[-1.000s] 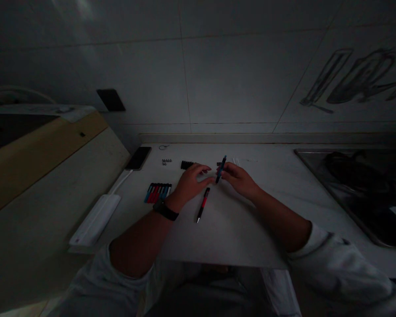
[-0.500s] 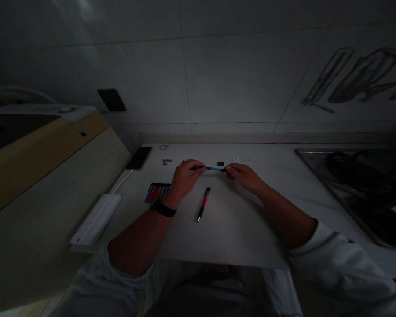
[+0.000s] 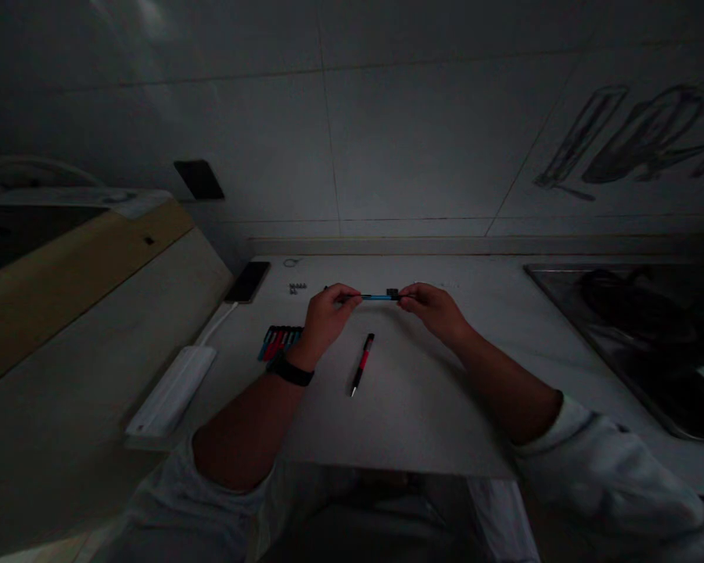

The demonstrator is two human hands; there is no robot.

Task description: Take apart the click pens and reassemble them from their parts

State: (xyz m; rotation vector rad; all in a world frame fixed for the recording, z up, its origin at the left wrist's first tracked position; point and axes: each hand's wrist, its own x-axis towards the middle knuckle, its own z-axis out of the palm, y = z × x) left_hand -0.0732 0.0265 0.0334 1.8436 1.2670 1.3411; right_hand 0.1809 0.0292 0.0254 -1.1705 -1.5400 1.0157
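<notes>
A blue and black pen (image 3: 378, 297) is stretched level between my two hands above the white counter (image 3: 422, 422). My left hand (image 3: 328, 313) pinches its dark left end, and my right hand (image 3: 431, 307) pinches the black right end. My fingertips cover both ends, so how the parts join there is hidden. Below the hands lies a red and black pen (image 3: 362, 365), its silver tip toward me. Beside my left wrist, partly covered by it, is a row of black, red and blue pen parts (image 3: 278, 342).
Several small metal pieces (image 3: 297, 288) and a thin ring (image 3: 292, 263) lie at the back left. A small black item (image 3: 393, 292) sits behind the pen. On the left are a phone (image 3: 248, 281) and a white power strip (image 3: 171, 391); a metal-rimmed dark hob or sink (image 3: 598, 356) is at right.
My right hand has shifted slightly, and the pen between my hands looks a little more level. The red pen and the other items have stayed in place.
</notes>
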